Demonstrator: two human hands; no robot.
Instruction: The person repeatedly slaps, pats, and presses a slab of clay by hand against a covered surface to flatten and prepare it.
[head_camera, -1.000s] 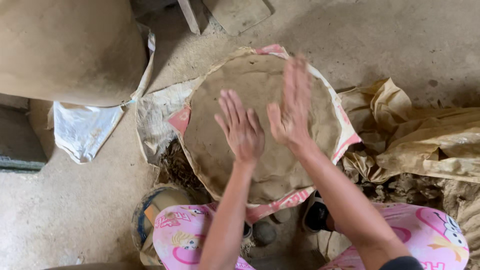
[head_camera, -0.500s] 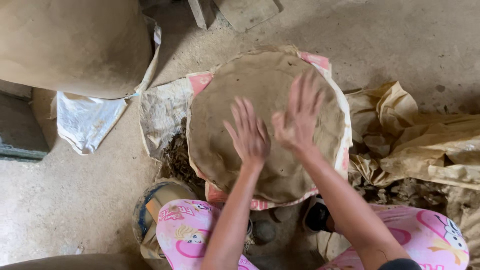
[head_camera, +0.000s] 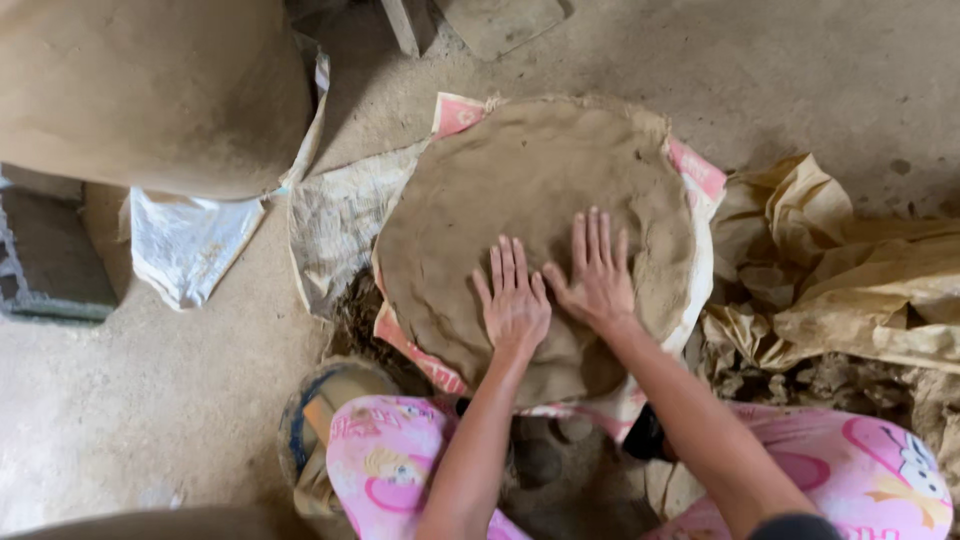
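Note:
A wide, flat round slab of brown clay (head_camera: 520, 190) lies on a pink and white sack cloth (head_camera: 695, 170) spread on the ground. My left hand (head_camera: 515, 300) presses flat on the near part of the slab, fingers together and pointing away from me. Just to its right, my right hand (head_camera: 597, 275) lies flat on the clay as well, fingers slightly spread. Both hands are smeared with clay and hold nothing. My knees in pink patterned trousers (head_camera: 390, 460) frame the bottom of the view.
A large rounded clay vessel (head_camera: 150, 90) stands at the top left on a white sack (head_camera: 185, 245). Crumpled tan paper bags (head_camera: 850, 280) lie at the right. A grey block (head_camera: 45, 260) sits at the left edge. A woven sack (head_camera: 335, 220) lies beside the slab.
Both hands have slid back toward me across the slab, from its far middle to its near part, and now lie flat side by side.

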